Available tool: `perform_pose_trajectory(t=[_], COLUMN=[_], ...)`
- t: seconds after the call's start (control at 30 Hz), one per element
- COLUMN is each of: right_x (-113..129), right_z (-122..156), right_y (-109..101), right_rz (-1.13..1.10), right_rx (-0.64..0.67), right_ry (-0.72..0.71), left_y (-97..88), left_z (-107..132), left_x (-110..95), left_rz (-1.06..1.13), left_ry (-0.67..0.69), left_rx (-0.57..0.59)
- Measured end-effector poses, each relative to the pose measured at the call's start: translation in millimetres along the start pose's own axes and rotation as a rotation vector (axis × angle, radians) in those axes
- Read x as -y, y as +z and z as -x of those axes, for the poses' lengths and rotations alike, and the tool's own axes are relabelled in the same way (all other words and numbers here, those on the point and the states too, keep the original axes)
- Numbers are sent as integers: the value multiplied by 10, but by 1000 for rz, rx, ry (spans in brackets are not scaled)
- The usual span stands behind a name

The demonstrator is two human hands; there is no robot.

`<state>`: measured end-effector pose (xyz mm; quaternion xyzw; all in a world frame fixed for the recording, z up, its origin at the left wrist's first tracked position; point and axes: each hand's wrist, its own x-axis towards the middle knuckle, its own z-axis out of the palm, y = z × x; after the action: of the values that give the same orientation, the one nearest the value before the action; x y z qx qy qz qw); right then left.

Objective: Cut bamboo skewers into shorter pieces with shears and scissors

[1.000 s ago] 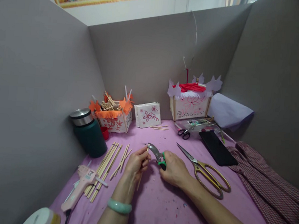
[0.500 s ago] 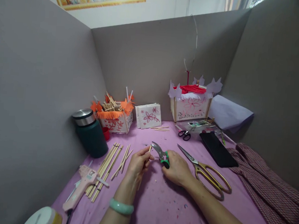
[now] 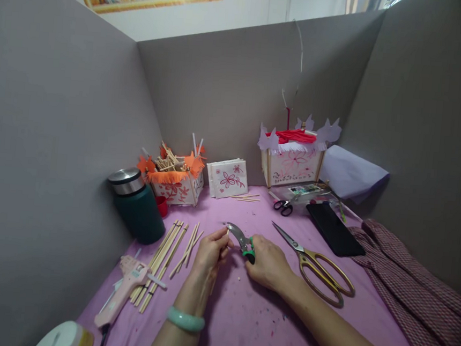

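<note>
My left hand (image 3: 211, 249), with a green bangle (image 3: 185, 319) on its wrist, is closed on a thin wooden stick (image 3: 227, 231). Most of the stick is hidden by the fingers. My right hand (image 3: 269, 262) grips green-handled pruning shears (image 3: 239, 237). Their curved blades point left and meet the stick's upper end; whether they cut into it cannot be made out. To the left of my left hand lie loose wooden sticks (image 3: 187, 251) and banded bundles of sticks (image 3: 161, 264). Large gold-handled scissors (image 3: 315, 266) rest to the right of my right hand.
A pink glue gun (image 3: 123, 287) and a dark green flask (image 3: 140, 211) stand at left. Behind are an orange-fringed box (image 3: 176, 190) of sticks, drawn-on cards (image 3: 230, 181) and a lilac-trimmed box (image 3: 293, 165). A black phone (image 3: 334, 229) and checked cloth (image 3: 409, 291) lie at right.
The shears have moved left and slightly down, so their blades now overlap the tip of the stick. My left hand stays nearly in place, and the whole view has shifted slightly.
</note>
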<state>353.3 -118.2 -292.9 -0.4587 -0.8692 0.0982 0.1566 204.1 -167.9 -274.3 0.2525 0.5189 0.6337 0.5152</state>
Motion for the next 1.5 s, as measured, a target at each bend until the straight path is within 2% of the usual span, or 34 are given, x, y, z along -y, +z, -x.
perform_pose_trajectory(t=[0.17,0.27,0.37,0.47,0.53,0.63,0.7,0.77,0.83,0.97,1.03,1.13,1.2,1.3,1.4,1.5], right_x=[-31,-64,-110,-149,-150,-112,-80,-64,-77,-174,-230,-268,-257,-215,-182,-179], right_z=[-22,-36,-61,-83,-87,-76,-68,-68,-77,-109,-119,-112,-93,-57,-31,-25], right_y=[6,4,-37,-114,-168,-225,-236,-228,-214,-220,-251,-307,-334,-352,-347,-320], right_rz=[26,-32,-147,-356,-576,-921,-1066,-1132,-1156,-1104,-959,-638,-484,-367,-307,-263], right_rx=[22,0,-72,-103,-36,176,276,299,259,129,50,-48,-57,-26,-16,-48], right_ry=[14,67,134,123,79,44,50,64,111,173,86,-72,-120,-151,-175,-177], left_y=[-20,-26,-37,-61,-76,-71,-41,4,46,77,72,70,78,93,97,88], left_z=[-15,-25,-38,-67,-90,-103,-87,-48,7,123,157,164,149,125,119,119], left_x=[-5,-8,-12,-16,-19,-29,-38,-50,-66,-112,-127,-103,-58,21,67,79], left_rz=[16,28,57,74,107,200,260,303,320,323,308,213,103,-40,-126,-169], left_ry=[-28,-17,48,162,236,296,304,304,298,194,80,-48,-110,-187,-196,-212], left_rx=[22,50,49,-5,-23,-7,23,63,121,298,359,372,403,472,477,571])
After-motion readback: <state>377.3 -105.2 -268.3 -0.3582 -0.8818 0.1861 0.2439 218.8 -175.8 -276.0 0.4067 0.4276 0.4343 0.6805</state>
